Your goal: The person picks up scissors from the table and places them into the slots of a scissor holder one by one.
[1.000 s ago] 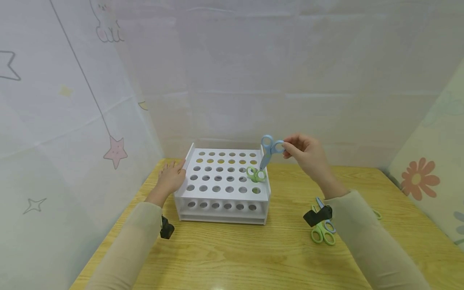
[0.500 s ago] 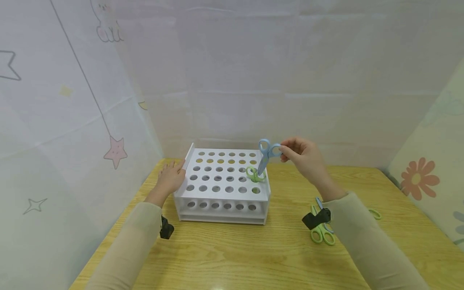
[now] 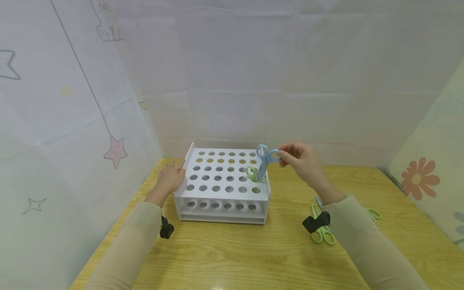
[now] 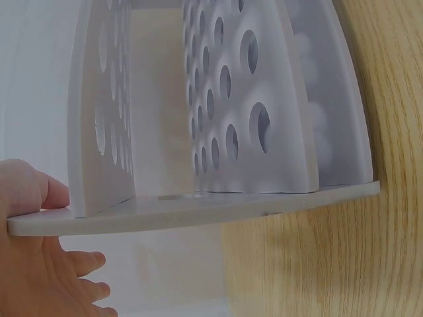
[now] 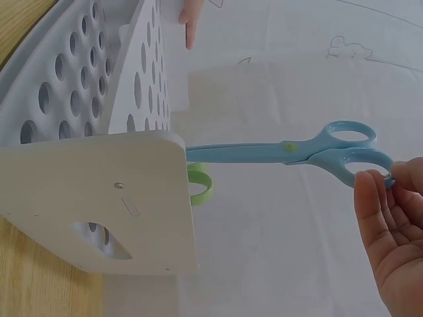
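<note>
A white rack (image 3: 222, 195) with rows of round holes stands on the table. My left hand (image 3: 170, 176) holds its left side panel, the thumb over one face and the fingers along the other in the left wrist view. My right hand (image 3: 302, 161) pinches one handle loop of light blue scissors (image 5: 251, 153) between thumb and fingers. The blades slant down over the rack's right side; their tip is hidden behind the side panel in the right wrist view. Green scissors (image 3: 250, 173) stand in a right-hand hole, handles up, partly covered by the blue blades.
On the wooden table (image 3: 224, 257), right of the rack, lie more green scissors (image 3: 321, 229) overlapping blue ones (image 3: 319, 202). A green handle (image 3: 377, 218) shows beyond the right sleeve. Pale printed cloth (image 3: 232, 80) hangs behind and at both sides.
My right hand has moved down and slightly left, lowering the blue scissors from above the rack to in front of the green pair. The left hand and the rack have stayed still.
</note>
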Available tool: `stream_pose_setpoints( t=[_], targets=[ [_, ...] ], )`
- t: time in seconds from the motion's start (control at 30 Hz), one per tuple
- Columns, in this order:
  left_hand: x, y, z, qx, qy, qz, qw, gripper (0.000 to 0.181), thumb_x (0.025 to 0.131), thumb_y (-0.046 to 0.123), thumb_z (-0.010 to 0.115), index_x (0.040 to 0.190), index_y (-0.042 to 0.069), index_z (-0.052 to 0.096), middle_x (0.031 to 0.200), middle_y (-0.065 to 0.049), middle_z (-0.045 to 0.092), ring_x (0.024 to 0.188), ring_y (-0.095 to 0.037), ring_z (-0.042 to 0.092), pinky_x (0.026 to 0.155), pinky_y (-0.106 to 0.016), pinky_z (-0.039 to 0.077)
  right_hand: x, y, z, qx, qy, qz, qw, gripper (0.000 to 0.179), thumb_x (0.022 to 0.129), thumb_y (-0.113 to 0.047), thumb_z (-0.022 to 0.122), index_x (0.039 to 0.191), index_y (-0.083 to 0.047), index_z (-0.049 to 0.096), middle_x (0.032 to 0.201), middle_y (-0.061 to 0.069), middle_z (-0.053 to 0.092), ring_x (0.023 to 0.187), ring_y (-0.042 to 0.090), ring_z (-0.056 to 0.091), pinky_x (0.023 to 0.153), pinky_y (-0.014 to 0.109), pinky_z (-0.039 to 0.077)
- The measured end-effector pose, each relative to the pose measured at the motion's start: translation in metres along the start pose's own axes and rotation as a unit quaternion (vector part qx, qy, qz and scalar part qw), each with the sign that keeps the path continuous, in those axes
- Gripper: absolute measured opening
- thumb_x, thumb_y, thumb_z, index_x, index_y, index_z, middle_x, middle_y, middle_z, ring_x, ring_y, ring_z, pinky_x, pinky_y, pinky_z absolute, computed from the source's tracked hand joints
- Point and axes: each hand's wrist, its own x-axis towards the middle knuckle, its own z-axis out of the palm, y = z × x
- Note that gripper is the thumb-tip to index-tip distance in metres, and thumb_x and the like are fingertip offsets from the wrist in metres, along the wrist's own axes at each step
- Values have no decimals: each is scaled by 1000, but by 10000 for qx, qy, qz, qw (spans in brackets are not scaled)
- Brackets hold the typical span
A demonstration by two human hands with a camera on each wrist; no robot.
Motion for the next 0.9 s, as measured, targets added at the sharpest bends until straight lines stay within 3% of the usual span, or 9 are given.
stream_pose_setpoints(
  t=[0.43,0.7,0.9],
  targets=[
    [-2,0,-1,-2,-36,-15,10000,54,95,24,19,147,9,21,148,-27,10,132,-48,-3,104,-58,-1,-5,9,8,68,-162,269,9995,17,90,-9,59,95,6,61,82,25,61,63,18,62,62,29,54],
    [-2,1,-2,13,-7,-15,10000,54,95,24,19,147,9,22,147,-27,11,133,-48,-1,104,-58,0,-8,12,11,65,-206,519,9984,23,89,-13,60,96,10,60,80,18,62,64,18,62,63,30,54],
    [-1,0,-1,61,-20,19,10000,54,94,24,19,147,9,22,147,-27,13,132,-49,-1,104,-60,1,-10,12,14,113,-288,615,9976,22,90,-12,60,97,9,61,83,20,62,65,17,63,64,29,54]
  ],
)
